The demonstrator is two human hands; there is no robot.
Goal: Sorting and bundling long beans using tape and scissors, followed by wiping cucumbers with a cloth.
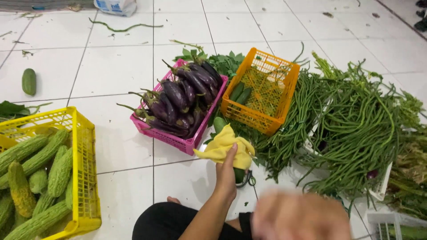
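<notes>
My left hand [226, 174] grips a yellow cloth [223, 147] that is wrapped around a green cucumber [219, 124]. The cucumber's ends stick out above and below the cloth. It is held just in front of the pink basket [169, 138]. My right hand [301, 218] is a blur at the bottom right, below the pile of long beans [356, 129]. Whether it holds anything is unclear. My knee in black cloth [164, 222] shows at the bottom edge.
The pink basket holds several purple eggplants [178, 98]. An orange basket [267, 122] holds two cucumbers [240, 93]. A yellow basket [84, 178] at the left is full of bitter gourds [40, 178]. One loose cucumber [29, 81] lies on the white tiles. A white crate [382, 186] stands at the right.
</notes>
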